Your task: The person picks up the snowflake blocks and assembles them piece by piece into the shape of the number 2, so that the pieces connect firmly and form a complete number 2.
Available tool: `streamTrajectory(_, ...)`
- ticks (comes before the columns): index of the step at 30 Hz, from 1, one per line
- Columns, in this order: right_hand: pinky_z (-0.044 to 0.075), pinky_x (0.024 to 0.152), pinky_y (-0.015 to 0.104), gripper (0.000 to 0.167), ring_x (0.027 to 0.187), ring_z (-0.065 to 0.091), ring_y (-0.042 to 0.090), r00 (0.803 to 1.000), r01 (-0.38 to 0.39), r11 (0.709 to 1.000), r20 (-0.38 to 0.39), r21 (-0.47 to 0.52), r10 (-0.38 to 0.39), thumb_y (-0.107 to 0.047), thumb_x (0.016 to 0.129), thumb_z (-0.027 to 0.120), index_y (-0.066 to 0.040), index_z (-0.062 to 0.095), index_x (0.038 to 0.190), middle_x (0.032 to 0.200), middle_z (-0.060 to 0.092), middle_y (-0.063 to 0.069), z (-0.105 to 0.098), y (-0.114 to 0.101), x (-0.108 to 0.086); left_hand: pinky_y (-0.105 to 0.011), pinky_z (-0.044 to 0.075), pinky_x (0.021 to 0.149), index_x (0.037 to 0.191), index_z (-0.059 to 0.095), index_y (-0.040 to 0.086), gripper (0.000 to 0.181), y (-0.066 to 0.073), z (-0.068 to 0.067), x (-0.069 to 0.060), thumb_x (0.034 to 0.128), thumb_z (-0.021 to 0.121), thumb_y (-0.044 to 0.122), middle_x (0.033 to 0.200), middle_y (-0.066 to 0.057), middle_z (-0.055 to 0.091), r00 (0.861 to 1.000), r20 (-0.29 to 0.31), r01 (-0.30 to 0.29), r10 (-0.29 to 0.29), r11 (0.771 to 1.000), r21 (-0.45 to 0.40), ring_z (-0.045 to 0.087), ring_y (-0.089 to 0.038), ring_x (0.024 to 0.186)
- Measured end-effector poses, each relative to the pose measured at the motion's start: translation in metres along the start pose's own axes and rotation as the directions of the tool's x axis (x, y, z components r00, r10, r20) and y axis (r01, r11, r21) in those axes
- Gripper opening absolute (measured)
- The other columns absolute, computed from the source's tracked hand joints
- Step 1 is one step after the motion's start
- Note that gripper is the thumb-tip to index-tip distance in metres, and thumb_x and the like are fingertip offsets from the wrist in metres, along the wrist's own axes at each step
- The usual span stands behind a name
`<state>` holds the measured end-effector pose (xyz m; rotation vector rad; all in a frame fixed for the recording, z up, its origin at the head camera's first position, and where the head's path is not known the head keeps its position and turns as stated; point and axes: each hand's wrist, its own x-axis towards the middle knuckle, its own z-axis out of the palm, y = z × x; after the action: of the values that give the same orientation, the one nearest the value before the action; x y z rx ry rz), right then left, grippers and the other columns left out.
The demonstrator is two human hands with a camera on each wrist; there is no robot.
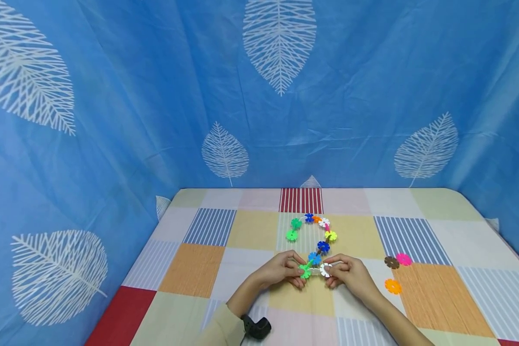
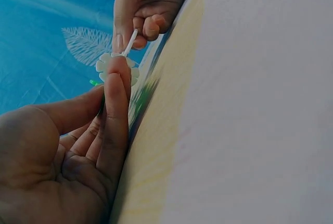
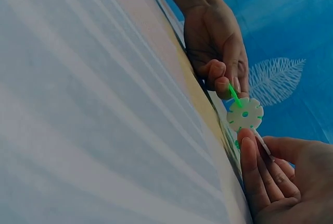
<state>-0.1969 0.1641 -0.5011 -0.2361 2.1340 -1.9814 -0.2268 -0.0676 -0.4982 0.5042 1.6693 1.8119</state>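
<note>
A curved chain of notched, flower-shaped plastic discs lies on the patchwork cloth, with a blue disc (image 1: 323, 247), a yellow disc (image 1: 330, 235) and several others slotted edge to edge. At its near end, my left hand (image 1: 281, 269) pinches a green disc (image 1: 304, 271). Opposite, my right hand (image 1: 350, 275) pinches a white disc (image 1: 325, 270) between thumb and fingers. Between the two hands sits another white disc (image 3: 244, 114), joined to the green one and meeting the right hand's disc; whether that slot is fully seated cannot be told. Fingertips hide parts of the held discs.
To the right lie loose discs: a brown disc (image 1: 391, 262), a pink disc (image 1: 403, 259) and an orange disc (image 1: 393, 287). A blue curtain (image 1: 277, 144) with white leaf prints stands behind and left of the table. My left wrist wears a black strap device (image 1: 257, 328).
</note>
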Motion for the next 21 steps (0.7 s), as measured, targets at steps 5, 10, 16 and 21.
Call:
streamTrajectory(5, 0.055, 0.061, 0.039, 0.036, 0.062, 0.066, 0.028, 1.0, -0.023, 0.998, 0.0, 0.052, 0.024, -0.009, 0.087, 0.063, 0.015, 0.05, 0.111, 0.076, 0.065, 0.025, 0.002, -0.003, -0.002, -0.03, 0.056, 0.062, 0.108, 0.046, -0.007, 0.017, -0.002, -0.001, 0.002, 0.091, 0.048, -0.008, 0.084, -0.034, 0.061, 1.0, 0.009, -0.002, 0.002, 1.0, -0.005, 0.064, -0.018, 0.063)
streamTrajectory(10, 0.055, 0.066, 0.039, 0.035, 0.069, 0.067, 0.03, 0.997, -0.067, 0.988, -0.03, 0.141, 0.072, -0.004, 0.087, 0.061, 0.018, 0.046, 0.11, 0.083, 0.065, 0.027, 0.007, -0.003, -0.004, -0.03, 0.056, 0.063, 0.108, 0.046, -0.008, 0.017, -0.002, -0.001, 0.002, 0.0906, 0.049, -0.008, 0.084, -0.034, 0.061, 1.0, -0.003, 0.0, 0.0, 1.0, -0.014, 0.064, -0.016, 0.063)
streamTrajectory(16, 0.055, 0.067, 0.037, 0.031, 0.072, 0.067, 0.031, 0.988, -0.106, 0.975, -0.087, 0.196, 0.125, -0.003, 0.088, 0.059, 0.016, 0.043, 0.107, 0.083, 0.066, 0.026, 0.013, -0.005, -0.005, -0.03, 0.056, 0.062, 0.106, 0.047, -0.007, 0.016, -0.002, 0.0, 0.002, 0.0905, 0.049, -0.009, 0.083, -0.032, 0.062, 1.0, -0.029, 0.011, -0.012, 0.999, -0.035, 0.063, -0.017, 0.062)
streamTrajectory(21, 0.055, 0.066, 0.037, 0.03, 0.071, 0.067, 0.032, 0.978, -0.111, 0.966, -0.148, 0.233, 0.148, -0.004, 0.088, 0.06, 0.014, 0.042, 0.105, 0.081, 0.066, 0.025, 0.018, -0.007, -0.004, -0.029, 0.055, 0.061, 0.107, 0.048, -0.007, 0.016, -0.001, 0.0, 0.003, 0.0911, 0.049, -0.008, 0.082, -0.029, 0.063, 0.999, -0.04, 0.016, -0.018, 0.999, -0.033, 0.063, -0.016, 0.061)
